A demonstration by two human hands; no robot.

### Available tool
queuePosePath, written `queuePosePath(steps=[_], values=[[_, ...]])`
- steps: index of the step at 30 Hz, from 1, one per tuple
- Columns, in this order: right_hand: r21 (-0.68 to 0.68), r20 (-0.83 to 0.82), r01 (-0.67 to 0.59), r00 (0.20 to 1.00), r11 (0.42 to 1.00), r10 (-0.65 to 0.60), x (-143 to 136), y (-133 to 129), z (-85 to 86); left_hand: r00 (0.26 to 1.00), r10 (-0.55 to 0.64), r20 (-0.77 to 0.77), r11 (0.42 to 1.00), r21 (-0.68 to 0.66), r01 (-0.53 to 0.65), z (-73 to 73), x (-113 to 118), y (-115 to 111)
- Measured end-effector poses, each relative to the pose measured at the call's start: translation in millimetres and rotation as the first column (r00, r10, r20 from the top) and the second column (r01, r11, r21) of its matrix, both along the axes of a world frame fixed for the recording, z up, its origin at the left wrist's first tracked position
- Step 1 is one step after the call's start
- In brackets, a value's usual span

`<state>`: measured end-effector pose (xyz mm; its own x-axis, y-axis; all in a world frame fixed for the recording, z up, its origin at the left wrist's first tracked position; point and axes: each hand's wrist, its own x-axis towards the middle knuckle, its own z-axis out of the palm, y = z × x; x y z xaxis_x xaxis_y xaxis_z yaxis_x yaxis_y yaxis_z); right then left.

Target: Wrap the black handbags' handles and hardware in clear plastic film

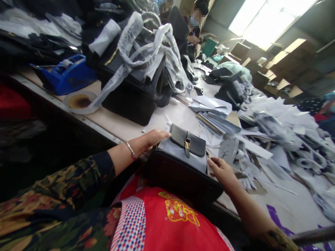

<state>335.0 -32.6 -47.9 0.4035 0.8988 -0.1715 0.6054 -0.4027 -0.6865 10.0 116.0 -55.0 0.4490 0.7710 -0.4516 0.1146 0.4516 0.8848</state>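
The small bag (pixel 180 170) is at the worktop's (pixel 111 121) near edge. The left hand (pixel 155 137) lies along its left end, the right hand (pixel 221 170), half-curled, at its right; from here I can't tell whether either grips. A larger bag (pixel 127 103) stands farther left, beside a blue dispenser (pixel 69 76).

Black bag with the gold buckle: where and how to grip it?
Probably by both ends, one hand from each side: the boxy black bag lies with its flap up, wide between left hand and right hand; end grips leave the gold buckle clear.
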Motion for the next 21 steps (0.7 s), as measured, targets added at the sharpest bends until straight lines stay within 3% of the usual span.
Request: queuePosePath(steps=[3, 6, 9, 12, 16, 21], values=[[-0.179, -0.407, 0.055, 0.905, 0.982, -0.124, -5.9, -8.2, -16.2, 0.995, -0.047, 0.083, 0.986, -0.155, 0.06, 7.9, 10.8, 6.2], [-0.237, -0.698, 0.096, 0.675, 0.967, -0.238, -23.9, 0.8, -22.2, 0.987, -0.033, 0.159, 0.947, -0.309, 0.081, 16.1, 24.4, 9.3], [-0.251, -0.827, 0.119, 0.489, 0.961, -0.277, -40.4, 17.6, -20.2, 0.996, -0.03, 0.085, 0.927, -0.369, 0.059, 24.5, 32.3, 9.6], [-0.271, -0.867, 0.188, 0.38, 0.944, -0.324, -50.6, 33.2, -13.1, 0.992, -0.054, 0.114, 0.92, -0.38, 0.094, 29.9, 31.0, 11.2], [-0.092, -0.917, 0.209, 0.364, 0.974, -0.165, -55.9, 50.9, 6.2, 0.962, -0.075, 0.264, 0.877, -0.442, 0.189, 36.7, 21.6, 16.1], [0.051, -0.92, 0.204, 0.391, 0.978, -0.033, -46.8, 90.7, 45.4, 0.955, -0.056, 0.293, 0.945, -0.292, 0.145, 63.3, 20.7, 46.9]])
